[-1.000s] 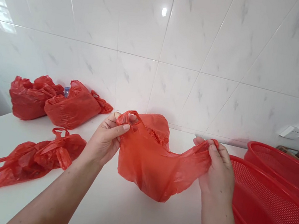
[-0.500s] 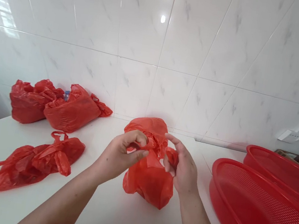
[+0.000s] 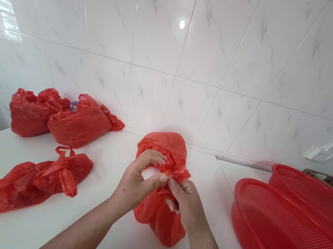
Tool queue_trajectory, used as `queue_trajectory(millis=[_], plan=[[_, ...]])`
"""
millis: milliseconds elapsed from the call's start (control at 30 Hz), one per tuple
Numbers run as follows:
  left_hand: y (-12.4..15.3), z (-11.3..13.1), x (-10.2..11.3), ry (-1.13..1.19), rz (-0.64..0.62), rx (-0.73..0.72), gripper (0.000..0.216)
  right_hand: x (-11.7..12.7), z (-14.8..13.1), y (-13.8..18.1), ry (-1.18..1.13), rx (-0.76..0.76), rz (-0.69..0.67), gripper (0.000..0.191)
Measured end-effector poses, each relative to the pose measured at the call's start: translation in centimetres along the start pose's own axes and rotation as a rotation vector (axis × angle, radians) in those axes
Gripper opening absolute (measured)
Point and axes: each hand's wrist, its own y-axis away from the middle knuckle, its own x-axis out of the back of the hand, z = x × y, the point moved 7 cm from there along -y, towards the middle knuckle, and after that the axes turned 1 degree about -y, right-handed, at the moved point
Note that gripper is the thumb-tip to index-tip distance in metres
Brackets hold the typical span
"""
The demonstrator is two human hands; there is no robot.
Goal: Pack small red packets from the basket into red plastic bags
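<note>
White tabletop, red plastic bag between left hand and right hand.

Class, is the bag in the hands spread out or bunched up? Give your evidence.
Bunched up: the bag is creased and gathered at the right hand.

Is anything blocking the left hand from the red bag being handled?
Nothing visible: the left hand has its thumb tip right at the red bag, close beside the right hand, which pinches it.

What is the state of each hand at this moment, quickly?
Right hand: closed, holding a gathered red bag.
Left hand: open; whether it touches this bag cannot be told.
</note>
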Motion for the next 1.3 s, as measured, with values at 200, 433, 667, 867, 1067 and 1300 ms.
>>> queue_trajectory(millis=[200,433,667,867,1067,1300], plan=[[2.1,-1.2,-2.1,-0.092,-0.209,-0.135,0.020,1.1,1.1,0.1,-0.112,-0.062,0.145,0.039],[1.9,-4.1,-2.5,0.146,-0.124,0.180,0.016,1.4,1.1,0.6,0.014,0.028,-0.026,0.048],[2.7,-6.4,-4.4,0.348,-0.197,0.355,0.024,2.6,1.7,2.1,0.116,0.004,-0.059,0.056],[3.0,-6.9,-4.5,0.261,-0.141,0.402,0.024,3.5,1.4,2.1,0.402,-0.003,0.157,0.036],[3.8,-6.5,-4.7,0.171,-0.183,0.448,0.015,4.6,2.2,1.4,0.541,0.046,0.314,0.017],[4.3,-6.6,-4.6,-0.032,-0.212,0.428,0.015,5.9,4.2,1.6,0.582,-0.108,0.365,0.031]])
